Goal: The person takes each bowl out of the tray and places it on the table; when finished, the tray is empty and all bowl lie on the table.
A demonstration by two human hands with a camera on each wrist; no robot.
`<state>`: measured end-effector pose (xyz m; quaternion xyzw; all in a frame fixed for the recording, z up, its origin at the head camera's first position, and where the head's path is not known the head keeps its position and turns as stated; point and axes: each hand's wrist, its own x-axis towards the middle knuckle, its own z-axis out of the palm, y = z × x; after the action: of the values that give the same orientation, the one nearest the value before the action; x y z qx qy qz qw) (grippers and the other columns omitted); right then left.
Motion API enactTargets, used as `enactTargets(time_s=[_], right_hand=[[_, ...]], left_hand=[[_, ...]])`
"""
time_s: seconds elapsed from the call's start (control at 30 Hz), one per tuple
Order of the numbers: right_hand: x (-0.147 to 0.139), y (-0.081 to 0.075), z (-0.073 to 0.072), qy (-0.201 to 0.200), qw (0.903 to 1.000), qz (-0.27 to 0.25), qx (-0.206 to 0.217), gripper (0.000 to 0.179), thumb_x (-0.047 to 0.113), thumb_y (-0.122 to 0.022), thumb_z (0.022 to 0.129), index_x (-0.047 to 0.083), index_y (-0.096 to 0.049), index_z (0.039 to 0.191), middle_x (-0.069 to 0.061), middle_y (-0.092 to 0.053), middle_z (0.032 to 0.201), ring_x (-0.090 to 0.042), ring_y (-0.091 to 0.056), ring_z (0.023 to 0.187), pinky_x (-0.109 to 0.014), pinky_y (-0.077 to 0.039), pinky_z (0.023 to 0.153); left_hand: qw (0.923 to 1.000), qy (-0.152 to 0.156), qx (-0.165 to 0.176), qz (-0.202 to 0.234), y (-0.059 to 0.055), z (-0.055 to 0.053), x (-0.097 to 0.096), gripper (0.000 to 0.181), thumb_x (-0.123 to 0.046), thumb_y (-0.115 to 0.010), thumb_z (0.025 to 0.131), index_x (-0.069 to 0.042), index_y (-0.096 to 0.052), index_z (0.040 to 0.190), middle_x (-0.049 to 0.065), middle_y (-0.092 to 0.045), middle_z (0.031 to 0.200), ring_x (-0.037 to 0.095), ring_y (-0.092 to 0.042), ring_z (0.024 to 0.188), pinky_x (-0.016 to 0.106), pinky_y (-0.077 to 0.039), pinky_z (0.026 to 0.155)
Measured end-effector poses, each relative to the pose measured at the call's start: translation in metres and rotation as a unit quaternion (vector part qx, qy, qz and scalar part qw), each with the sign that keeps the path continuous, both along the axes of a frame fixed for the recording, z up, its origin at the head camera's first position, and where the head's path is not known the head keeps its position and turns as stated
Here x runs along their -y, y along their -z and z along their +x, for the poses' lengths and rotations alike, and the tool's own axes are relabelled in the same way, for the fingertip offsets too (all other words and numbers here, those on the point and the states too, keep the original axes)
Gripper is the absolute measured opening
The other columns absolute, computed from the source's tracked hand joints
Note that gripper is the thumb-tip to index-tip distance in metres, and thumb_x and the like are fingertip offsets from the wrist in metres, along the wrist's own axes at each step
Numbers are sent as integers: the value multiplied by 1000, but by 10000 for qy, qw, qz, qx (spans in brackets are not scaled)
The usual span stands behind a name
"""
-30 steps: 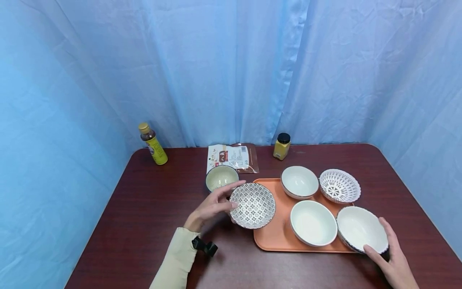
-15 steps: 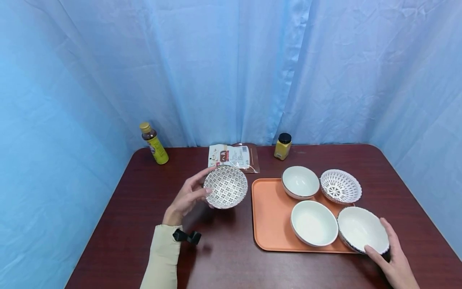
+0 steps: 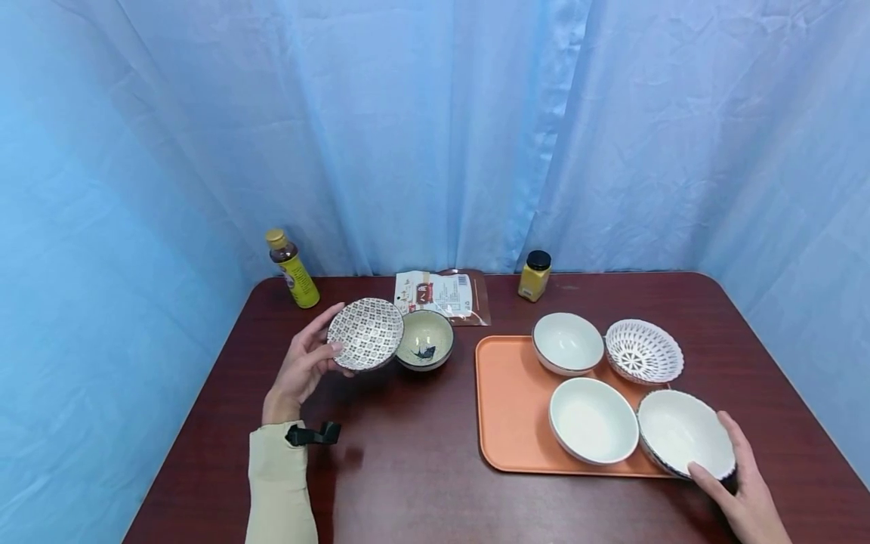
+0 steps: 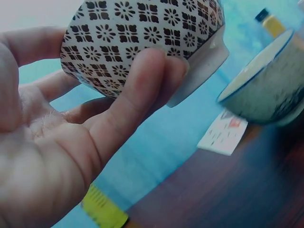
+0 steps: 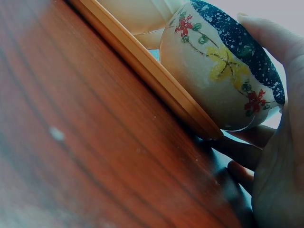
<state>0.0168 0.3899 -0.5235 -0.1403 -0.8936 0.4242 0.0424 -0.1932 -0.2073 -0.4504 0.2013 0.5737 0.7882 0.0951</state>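
My left hand [image 3: 299, 374] grips a small bowl [image 3: 365, 332] with a dark flower-and-lattice pattern, held tilted above the table's left half. In the left wrist view its thumb presses the patterned outer wall [image 4: 128, 33], near the white foot. A greenish bowl [image 3: 428, 344] with a dark motif inside stands just right of it, partly overlapped. At the tray's right end my right hand [image 3: 748, 491] holds a white-lined bowl [image 3: 683, 431], thumb at the rim and fingers round its far side. Painted red and yellow flowers decorate that bowl's outside [image 5: 204, 80] in the right wrist view.
An orange tray [image 3: 506, 408] also bears two plain white bowls [image 3: 593, 421] and a white openwork basket [image 3: 642, 351] at its back right corner. Along the table's back edge are a yellow-labelled bottle [image 3: 299, 279], a food packet [image 3: 442, 295] and a black-lidded jar [image 3: 535, 276].
My left hand has carried the patterned bowl leftward from the tray's left edge, past the greenish bowl, which shows again. My right hand stays at the flowered bowl.
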Motion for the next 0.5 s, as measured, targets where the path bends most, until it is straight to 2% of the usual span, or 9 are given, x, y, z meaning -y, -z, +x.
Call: enactTargets(time_s=[0.2,0.5], right_hand=[[0,0,0,-10,10000,-17,-2,87,31,-51,102,22,11,161,-18,15,168,-35,13,155,-48,9,125],[1,1,2,-45,9998,6,-174,87,28,-52,102,23,10,162,-16,13,168,-27,13,155,-36,11,124]], left_hand=[[9994,-175,256,131,11,-2,17,67,11,-47,96,-1,-24,158,11,-64,127,18,-75,80,36,-64,61],[9969,-361,694,-67,32,-6,28,67,9,-49,97,-4,-25,158,11,-65,125,20,-76,81,38,-64,64]])
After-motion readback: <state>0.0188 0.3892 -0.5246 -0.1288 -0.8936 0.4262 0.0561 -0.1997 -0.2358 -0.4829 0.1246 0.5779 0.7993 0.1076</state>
